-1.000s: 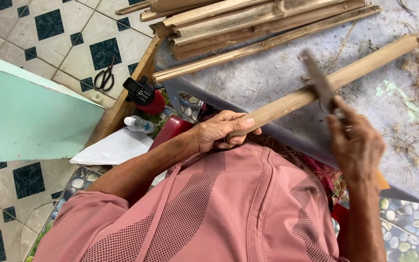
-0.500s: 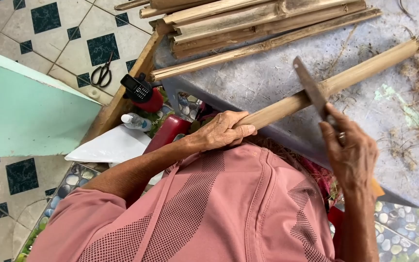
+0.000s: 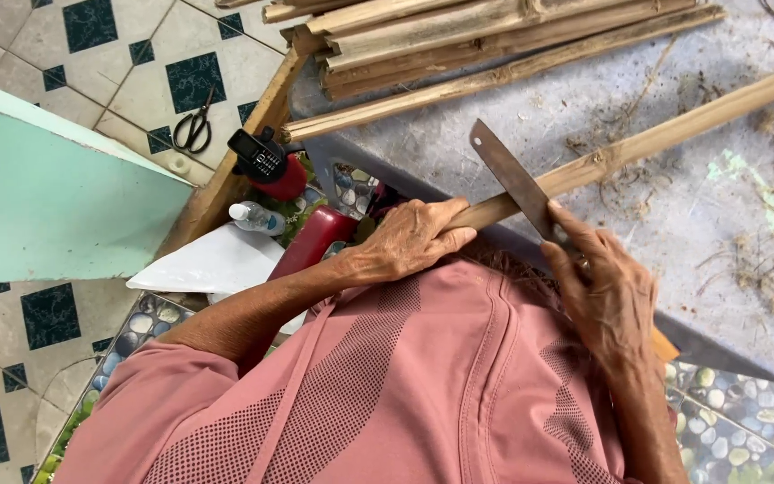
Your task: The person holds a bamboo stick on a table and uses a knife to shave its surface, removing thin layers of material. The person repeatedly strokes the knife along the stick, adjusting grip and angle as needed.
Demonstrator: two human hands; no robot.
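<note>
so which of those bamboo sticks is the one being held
The long bamboo stick lying apart from the stacked bamboo pile; the left hand grips its near end, and a blade rests across it.

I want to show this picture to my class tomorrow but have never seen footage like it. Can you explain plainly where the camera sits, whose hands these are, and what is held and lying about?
The camera is worn on the person's head and looks down over a pink shirt. There is no machine. The left hand grips a long bamboo stick lying on a grey table. The right hand holds a flat knife blade against that stick. More split bamboo is piled at the table's far edge. On the tiled floor lie scissors.
</note>
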